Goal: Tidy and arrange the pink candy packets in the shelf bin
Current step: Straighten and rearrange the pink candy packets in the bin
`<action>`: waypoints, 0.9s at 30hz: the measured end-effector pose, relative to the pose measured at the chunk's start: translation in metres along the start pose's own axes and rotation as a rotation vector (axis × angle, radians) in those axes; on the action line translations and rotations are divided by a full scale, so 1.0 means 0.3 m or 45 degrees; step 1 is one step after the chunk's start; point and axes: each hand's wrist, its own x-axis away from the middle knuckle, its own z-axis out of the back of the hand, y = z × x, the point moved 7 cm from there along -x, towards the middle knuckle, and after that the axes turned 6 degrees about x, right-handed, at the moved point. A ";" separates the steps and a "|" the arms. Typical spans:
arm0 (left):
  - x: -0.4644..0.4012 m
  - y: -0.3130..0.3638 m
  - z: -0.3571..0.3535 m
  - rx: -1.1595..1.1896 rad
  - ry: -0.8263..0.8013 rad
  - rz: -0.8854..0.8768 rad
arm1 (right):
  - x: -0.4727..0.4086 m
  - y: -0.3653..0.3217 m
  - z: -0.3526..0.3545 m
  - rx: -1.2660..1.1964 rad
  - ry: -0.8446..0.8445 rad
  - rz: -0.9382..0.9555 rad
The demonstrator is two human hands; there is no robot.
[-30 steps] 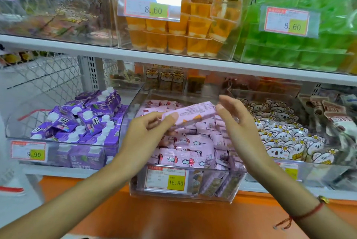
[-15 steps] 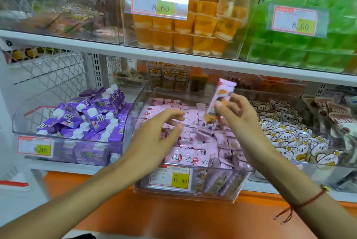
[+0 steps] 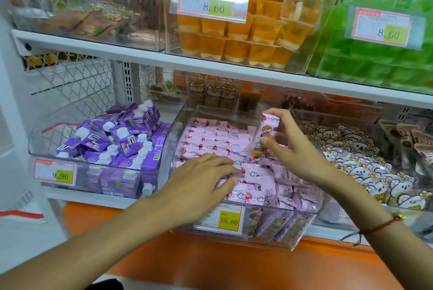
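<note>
Both forearms are showing bare, with no sleeves covering them up to the frame edge. The left hand [image 3: 199, 179] is wearing no ring, watch or band. The right hand [image 3: 297, 151] is likewise bare, while the right wrist is wearing a thin red cord bracelet [image 3: 377, 227] carrying a small gold-coloured bead [image 3: 397, 215], with loose knotted ends hanging down.

The right hand [image 3: 297, 151] holds one pink candy packet [image 3: 266, 135] upright over the clear shelf bin [image 3: 302, 236]. The left hand [image 3: 201, 179] lies flat on the packets inside.
</note>
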 end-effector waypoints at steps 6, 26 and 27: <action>-0.004 -0.003 -0.001 0.001 0.018 -0.004 | -0.014 -0.019 -0.084 -0.131 -0.103 0.079; -0.029 0.006 0.008 0.001 0.102 -0.024 | -0.027 0.118 -0.130 0.603 -0.611 -0.065; -0.044 0.005 0.008 -0.009 0.109 -0.029 | -0.048 0.116 -0.111 0.558 -0.531 -0.095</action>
